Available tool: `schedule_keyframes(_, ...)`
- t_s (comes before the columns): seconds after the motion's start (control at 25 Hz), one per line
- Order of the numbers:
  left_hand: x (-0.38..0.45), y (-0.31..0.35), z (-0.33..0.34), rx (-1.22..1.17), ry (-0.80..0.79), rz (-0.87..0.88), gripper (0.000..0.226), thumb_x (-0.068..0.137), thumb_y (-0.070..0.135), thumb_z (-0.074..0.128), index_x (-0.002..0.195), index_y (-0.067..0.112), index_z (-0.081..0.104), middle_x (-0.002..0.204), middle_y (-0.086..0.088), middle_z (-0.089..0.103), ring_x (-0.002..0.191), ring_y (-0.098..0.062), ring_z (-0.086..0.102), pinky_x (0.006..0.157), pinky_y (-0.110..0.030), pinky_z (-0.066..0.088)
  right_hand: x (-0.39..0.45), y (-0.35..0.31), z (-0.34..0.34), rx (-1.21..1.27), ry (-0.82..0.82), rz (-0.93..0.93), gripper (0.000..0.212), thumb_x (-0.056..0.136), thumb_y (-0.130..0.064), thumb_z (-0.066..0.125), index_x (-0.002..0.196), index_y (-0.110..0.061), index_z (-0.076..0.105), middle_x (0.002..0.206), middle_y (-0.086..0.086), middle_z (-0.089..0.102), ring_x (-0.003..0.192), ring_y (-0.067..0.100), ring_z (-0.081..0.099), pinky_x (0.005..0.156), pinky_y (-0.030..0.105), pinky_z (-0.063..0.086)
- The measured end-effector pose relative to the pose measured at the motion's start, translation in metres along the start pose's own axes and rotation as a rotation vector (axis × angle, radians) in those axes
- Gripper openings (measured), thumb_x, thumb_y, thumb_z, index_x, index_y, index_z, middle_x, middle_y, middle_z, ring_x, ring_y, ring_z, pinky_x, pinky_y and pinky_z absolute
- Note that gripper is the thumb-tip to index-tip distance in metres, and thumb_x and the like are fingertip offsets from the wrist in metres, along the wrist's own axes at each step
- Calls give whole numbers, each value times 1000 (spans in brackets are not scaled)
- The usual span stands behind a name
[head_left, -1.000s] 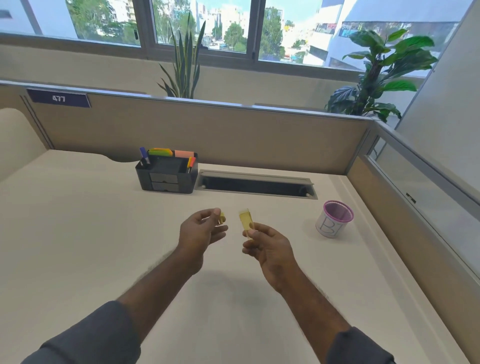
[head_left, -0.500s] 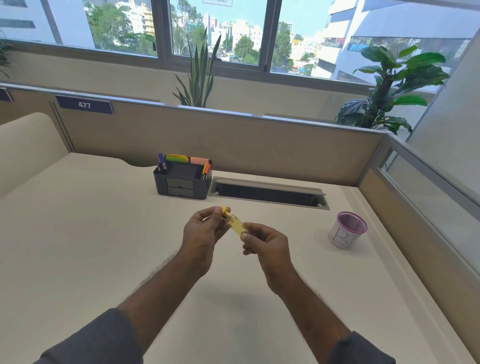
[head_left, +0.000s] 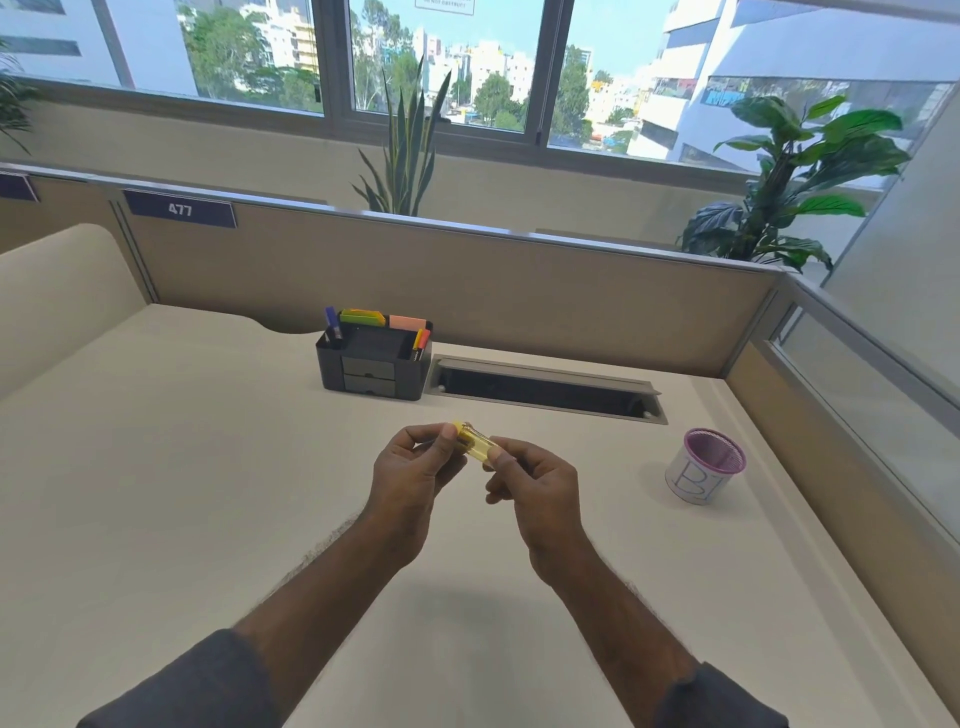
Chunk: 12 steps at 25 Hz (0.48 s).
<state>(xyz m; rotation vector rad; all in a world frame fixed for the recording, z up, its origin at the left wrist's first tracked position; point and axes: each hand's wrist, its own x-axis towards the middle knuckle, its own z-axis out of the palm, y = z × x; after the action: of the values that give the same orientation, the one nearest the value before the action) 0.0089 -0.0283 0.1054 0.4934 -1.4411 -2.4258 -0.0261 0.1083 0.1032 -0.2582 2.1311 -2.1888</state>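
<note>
A small translucent yellow highlighter (head_left: 475, 444) is held above the middle of the desk, lying slantwise between both hands. My left hand (head_left: 415, 467) pinches its upper left end, where a darker yellow cap piece sits. My right hand (head_left: 535, 480) pinches the lower right end with thumb and fingers. The far ends of the pen are hidden by my fingertips.
A black desk organizer (head_left: 374, 358) with markers and sticky notes stands at the back of the cream desk (head_left: 182, 493). Right of it lies an open cable slot (head_left: 545, 389). A mesh pen cup (head_left: 704, 465) wrapped in white paper stands at the right. Partition walls bound the back and right.
One second ago my hands were apart, each holding a separate yellow piece. They came together, and the two pieces are now joined in a line between my hands.
</note>
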Motion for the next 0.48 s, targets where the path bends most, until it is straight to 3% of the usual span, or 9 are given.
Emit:
schedule_keyframes(0.12, 0, -2, 0, 6, -58, 4, 41, 74, 29, 69, 113, 15, 65, 112, -8, 77, 104, -23, 74, 95, -31, 56, 3, -1, 0, -3, -49, 24, 19, 95, -19, 60, 106, -12, 73, 77, 5, 70, 59, 14, 64, 55, 23, 57)
schedule_keyframes(0.28, 2, -6, -4, 33, -81, 22, 32, 79, 31, 64, 110, 25, 73, 114, -1, 77, 108, -19, 72, 86, -22, 58, 5, 0, 2, -24, -82, 36, 19, 94, -17, 61, 107, -11, 73, 80, 7, 70, 59, 14, 63, 56, 23, 57)
schedule_keyframes(0.48, 8, -4, -3, 63, -86, 37, 29, 80, 31, 62, 107, 28, 74, 113, 2, 77, 109, -16, 72, 88, -23, 57, 12, 4, 5, -3, -94, 45, 19, 93, -13, 63, 108, -8, 73, 82, 10, 71, 59, 13, 62, 56, 24, 57)
